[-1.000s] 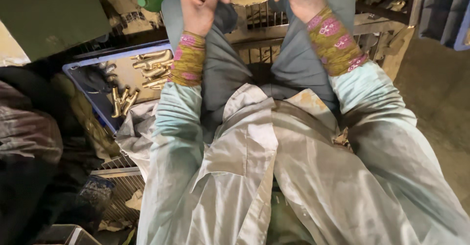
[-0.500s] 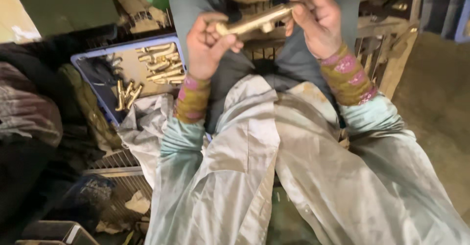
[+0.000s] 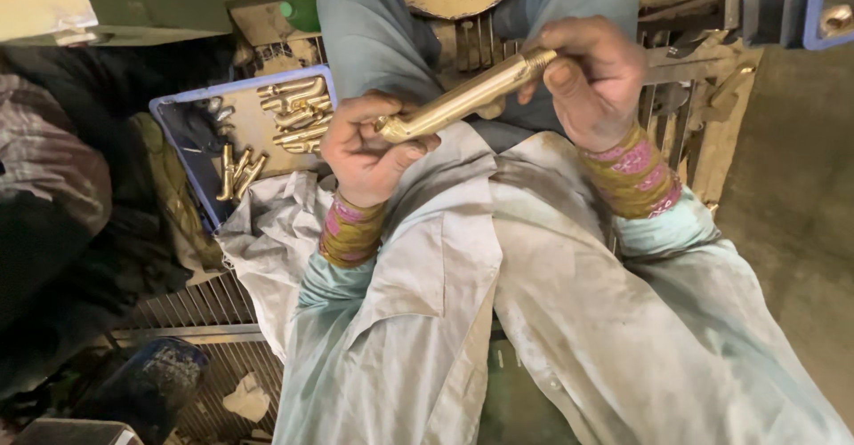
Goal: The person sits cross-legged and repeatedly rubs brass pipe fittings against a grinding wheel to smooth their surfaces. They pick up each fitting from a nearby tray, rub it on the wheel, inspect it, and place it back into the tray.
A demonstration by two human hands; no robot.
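Note:
I hold a long brass rod-shaped part (image 3: 463, 100) slantwise over my lap with both hands. My left hand (image 3: 365, 147) grips its lower, pointed end. My right hand (image 3: 592, 76) pinches the upper, ribbed end between thumb and fingers. Both wrists wear knitted cuffs in ochre and pink over pale blue sleeves. My knees in grey-blue trousers rise behind the part.
A blue tray (image 3: 182, 156) at my left holds several brass parts (image 3: 289, 112) and a dark lump. A green bottle (image 3: 301, 9) stands behind it. A metal grate (image 3: 191, 307) lies beneath, with a dark blue container (image 3: 147, 383) at lower left and another blue tray's edge (image 3: 823, 18) at top right.
My hands have come down from the top of the view toward my lap. The brass part, barely seen at first, is now stretched fully between them.

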